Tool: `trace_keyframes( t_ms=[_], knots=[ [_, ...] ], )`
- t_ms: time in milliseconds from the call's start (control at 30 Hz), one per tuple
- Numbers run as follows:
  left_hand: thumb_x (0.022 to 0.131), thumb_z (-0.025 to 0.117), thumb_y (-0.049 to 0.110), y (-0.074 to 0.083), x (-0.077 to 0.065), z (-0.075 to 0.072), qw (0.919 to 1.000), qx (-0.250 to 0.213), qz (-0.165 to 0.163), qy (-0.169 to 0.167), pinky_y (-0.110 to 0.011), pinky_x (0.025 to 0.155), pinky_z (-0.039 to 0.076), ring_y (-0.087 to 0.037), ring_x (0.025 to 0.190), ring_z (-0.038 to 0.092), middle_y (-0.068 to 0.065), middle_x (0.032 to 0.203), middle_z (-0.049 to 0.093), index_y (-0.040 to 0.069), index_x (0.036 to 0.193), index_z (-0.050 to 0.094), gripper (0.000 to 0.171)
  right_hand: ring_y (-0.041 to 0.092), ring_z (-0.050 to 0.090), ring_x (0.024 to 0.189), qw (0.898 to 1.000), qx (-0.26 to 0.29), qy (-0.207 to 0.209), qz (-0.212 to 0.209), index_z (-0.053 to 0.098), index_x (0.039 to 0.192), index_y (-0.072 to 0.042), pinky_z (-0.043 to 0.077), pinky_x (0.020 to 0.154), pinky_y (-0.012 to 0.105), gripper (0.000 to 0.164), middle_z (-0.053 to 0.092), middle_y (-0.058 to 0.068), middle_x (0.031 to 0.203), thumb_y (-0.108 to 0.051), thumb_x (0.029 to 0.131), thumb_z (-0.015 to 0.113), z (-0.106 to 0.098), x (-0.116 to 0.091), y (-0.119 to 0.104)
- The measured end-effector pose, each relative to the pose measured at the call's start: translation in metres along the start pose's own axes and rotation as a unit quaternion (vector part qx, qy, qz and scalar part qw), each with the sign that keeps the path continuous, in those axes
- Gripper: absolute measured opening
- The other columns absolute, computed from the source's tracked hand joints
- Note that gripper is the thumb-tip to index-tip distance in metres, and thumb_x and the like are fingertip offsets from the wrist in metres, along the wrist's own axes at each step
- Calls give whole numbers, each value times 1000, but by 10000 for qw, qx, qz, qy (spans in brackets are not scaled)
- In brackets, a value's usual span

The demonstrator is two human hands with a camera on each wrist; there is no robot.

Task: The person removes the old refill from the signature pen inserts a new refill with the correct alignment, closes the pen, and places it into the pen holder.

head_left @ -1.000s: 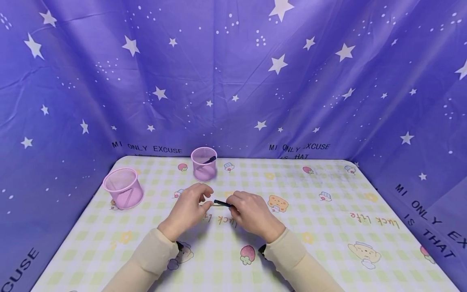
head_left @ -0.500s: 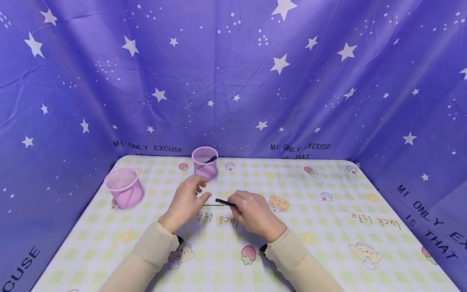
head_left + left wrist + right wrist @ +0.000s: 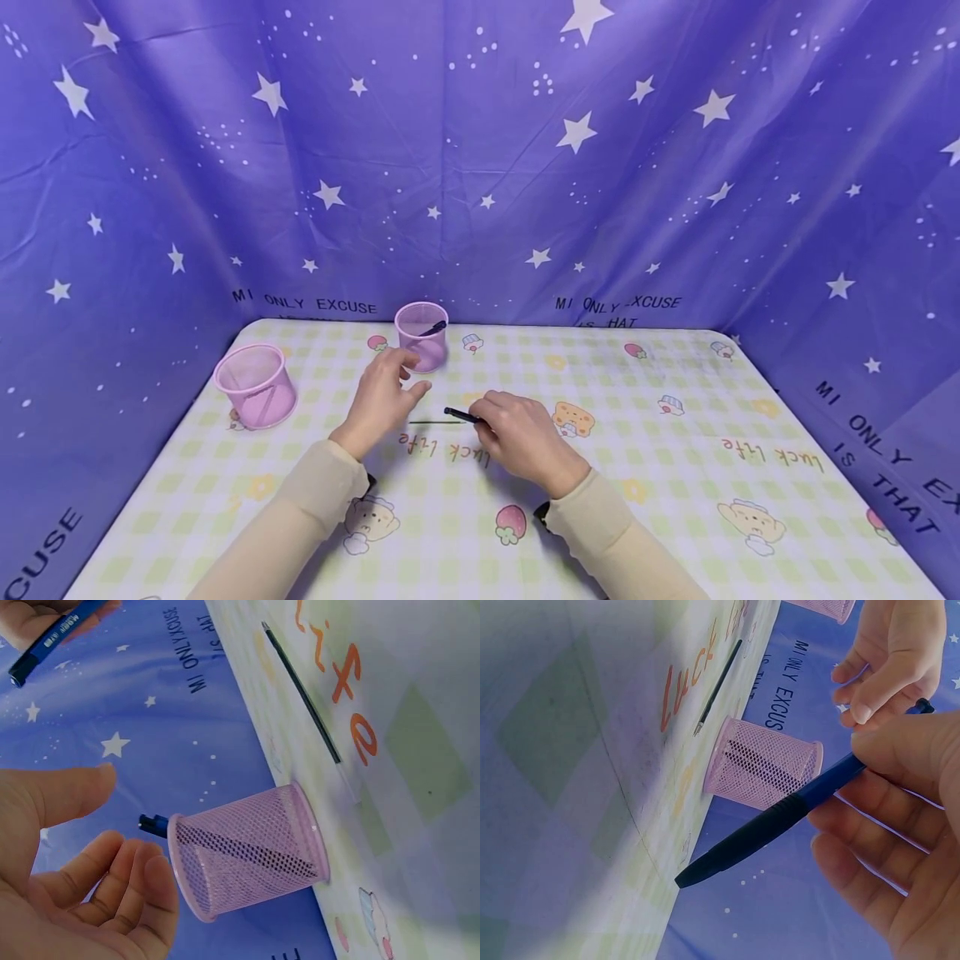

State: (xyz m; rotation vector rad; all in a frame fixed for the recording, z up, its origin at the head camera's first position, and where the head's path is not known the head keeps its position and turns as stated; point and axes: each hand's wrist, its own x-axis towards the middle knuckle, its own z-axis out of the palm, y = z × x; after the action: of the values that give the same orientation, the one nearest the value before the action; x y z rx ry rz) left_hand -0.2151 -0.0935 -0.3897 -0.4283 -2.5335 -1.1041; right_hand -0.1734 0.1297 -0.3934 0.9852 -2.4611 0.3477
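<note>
My right hand [image 3: 517, 433] pinches a blue pen [image 3: 780, 814] with a black grip between thumb and fingers, held above the table. In the right wrist view its tapered end points down towards the tablecloth. A thin dark pen refill [image 3: 302, 694] with a metal tip and a clear end lies on the cloth beneath, between my hands. My left hand [image 3: 375, 404] is raised on the left with thumb and fingers apart, holding nothing. In the left wrist view, its fingertips overlap the rim of a pink mesh pen cup [image 3: 247, 847], which has a blue pen [image 3: 154, 825] leaning inside.
A second pink mesh cup [image 3: 258, 408] stands at the table's left edge, with thin lines showing through its mesh. A checked, printed tablecloth [image 3: 660, 542] covers the table. Purple star-printed curtains [image 3: 480, 150] enclose the back and sides.
My left hand has moved left and away from the pen and refill, its fingers spreading. The refill now lies uncovered on the cloth. My right hand keeps its hold on the pen, nearly still.
</note>
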Motion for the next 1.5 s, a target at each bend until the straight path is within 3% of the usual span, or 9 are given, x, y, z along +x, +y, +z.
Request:
trace_keyframes(
  t_ms=[600,833,1300,1500],
  knots=[
    [76,78,15,-15,17,10,9970,-349,-679,114,-42,83,45,-30,94,58,-19,105,60,-3,113,59,45,7,49,67,9999,47,85,48,64,89,-17,46,58,28,10,53,-10,76,-10,83,66,-1,2,1],
    [73,79,12,-20,25,15,9951,-568,-773,243,-44,85,45,-32,96,59,-20,104,62,-7,115,58,51,6,47,66,9999,52,146,32,65,88,-17,45,58,27,11,53,-10,76,-8,82,66,-3,3,1],
    [71,74,7,-27,36,23,9911,-467,-1160,448,-44,84,44,-33,95,58,-21,107,62,-4,111,64,42,6,48,66,9993,170,336,61,65,90,-16,45,57,27,12,54,-9,77,-7,82,66,-5,2,6],
    [71,77,8,-28,40,26,9863,-577,-1446,548,-42,90,42,-33,99,55,-19,106,58,-7,114,56,50,6,48,66,9993,140,345,56,65,90,-16,45,56,27,12,54,-10,77,-8,82,66,-4,2,7]
  ],
)
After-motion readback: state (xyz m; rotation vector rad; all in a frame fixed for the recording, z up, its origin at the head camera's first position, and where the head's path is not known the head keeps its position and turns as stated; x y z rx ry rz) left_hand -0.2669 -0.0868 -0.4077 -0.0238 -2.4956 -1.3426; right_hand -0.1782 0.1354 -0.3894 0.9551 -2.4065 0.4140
